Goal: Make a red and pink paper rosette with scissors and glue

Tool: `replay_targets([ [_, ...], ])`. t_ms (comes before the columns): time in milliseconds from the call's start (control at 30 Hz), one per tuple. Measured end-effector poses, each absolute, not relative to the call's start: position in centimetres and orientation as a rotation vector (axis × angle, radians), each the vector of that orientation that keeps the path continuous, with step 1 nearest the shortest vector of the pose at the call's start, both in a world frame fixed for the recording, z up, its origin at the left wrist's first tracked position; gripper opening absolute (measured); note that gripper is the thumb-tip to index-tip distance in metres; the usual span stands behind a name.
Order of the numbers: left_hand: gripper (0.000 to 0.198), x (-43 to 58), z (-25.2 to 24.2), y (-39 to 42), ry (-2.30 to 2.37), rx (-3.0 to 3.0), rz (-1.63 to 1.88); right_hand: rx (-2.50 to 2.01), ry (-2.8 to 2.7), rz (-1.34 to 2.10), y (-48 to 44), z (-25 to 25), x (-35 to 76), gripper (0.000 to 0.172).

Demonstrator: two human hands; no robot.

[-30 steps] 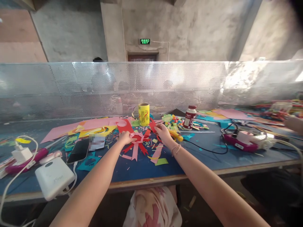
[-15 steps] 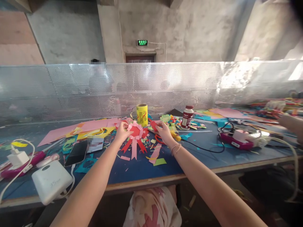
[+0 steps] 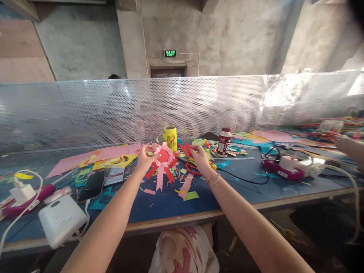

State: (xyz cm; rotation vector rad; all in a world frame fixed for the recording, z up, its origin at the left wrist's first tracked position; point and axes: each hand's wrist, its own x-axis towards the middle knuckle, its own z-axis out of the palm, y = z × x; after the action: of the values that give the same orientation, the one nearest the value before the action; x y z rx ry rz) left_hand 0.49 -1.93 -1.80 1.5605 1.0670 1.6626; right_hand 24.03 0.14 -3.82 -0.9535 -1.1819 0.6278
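Observation:
A red and pink paper rosette (image 3: 163,161) with ribbon tails is tilted up off the blue table (image 3: 159,206). My left hand (image 3: 145,157) pinches its left edge. My right hand (image 3: 199,159) is a little to the right, fingers closed on a red paper piece (image 3: 186,149), just above red-handled scissors (image 3: 192,168). Loose coloured paper scraps lie all around both hands.
A yellow tape roll (image 3: 170,138) and a small bottle (image 3: 223,141) stand behind the hands. A phone (image 3: 92,185), a white power bank (image 3: 61,220) and chargers lie at the left. A pink device (image 3: 284,168) with cables sits right. A perforated metal screen (image 3: 182,106) backs the table. Another person's arm (image 3: 349,148) shows far right.
My left hand has lifted the rosette from flat on the table to upright. My right hand stayed beside it with the red piece.

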Motion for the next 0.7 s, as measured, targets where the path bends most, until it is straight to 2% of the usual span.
replay_targets([
  [233,0.045,0.7,-1.8,-1.8,0.989,1.525,1.707,-0.951,-1.157,0.559,-1.0,-2.9,23.4,0.018],
  [467,0.063,0.2,-2.2,-1.4,1.119,1.204,1.507,-0.814,-1.170,0.630,0.4,0.7,21.2,0.020],
  [533,0.058,0.3,-2.1,-1.5,1.085,1.184,1.538,-0.789,-1.181,0.634,1.1,1.9,20.2,0.020],
  [700,0.024,-0.2,-1.8,-1.3,1.087,1.255,1.607,-0.761,-1.149,0.492,1.3,2.5,18.6,0.018],
])
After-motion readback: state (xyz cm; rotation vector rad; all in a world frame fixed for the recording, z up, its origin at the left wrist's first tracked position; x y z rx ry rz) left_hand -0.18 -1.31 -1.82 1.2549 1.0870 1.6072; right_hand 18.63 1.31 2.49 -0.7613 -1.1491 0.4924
